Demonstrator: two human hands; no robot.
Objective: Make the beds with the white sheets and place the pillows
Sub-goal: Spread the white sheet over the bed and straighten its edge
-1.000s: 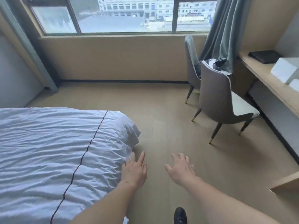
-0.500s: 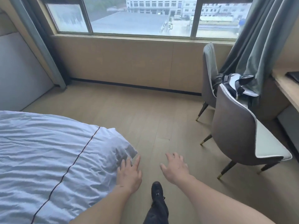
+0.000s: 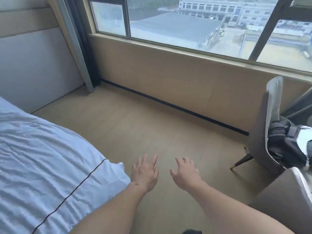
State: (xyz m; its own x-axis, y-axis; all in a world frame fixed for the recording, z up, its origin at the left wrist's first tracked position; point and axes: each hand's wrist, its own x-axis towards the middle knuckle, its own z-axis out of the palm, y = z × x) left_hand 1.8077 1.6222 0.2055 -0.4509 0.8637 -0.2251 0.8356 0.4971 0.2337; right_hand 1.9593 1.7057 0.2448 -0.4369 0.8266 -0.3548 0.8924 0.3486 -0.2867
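Note:
A bed covered by a wrinkled white sheet (image 3: 42, 162) with a thin dark stripe fills the lower left. Its corner ends just left of my left hand (image 3: 144, 173). That hand hovers over the floor with fingers spread and holds nothing. My right hand (image 3: 185, 174) floats beside it, a short gap apart, fingers relaxed and empty. No pillow is in view.
Two grey chairs stand at the right: the far chair (image 3: 263, 132) carries a dark bag (image 3: 287, 142), the near chair (image 3: 287, 200) is at the lower right. A low wall under the window (image 3: 185, 31) runs across the back. A padded headboard panel (image 3: 33, 68) is at the left. Wooden floor (image 3: 152, 129) lies between.
The view has swung left toward the window side; the chairs slid to the right edge. Both hands stay out in front, and my left hand is now off the sheet's corner.

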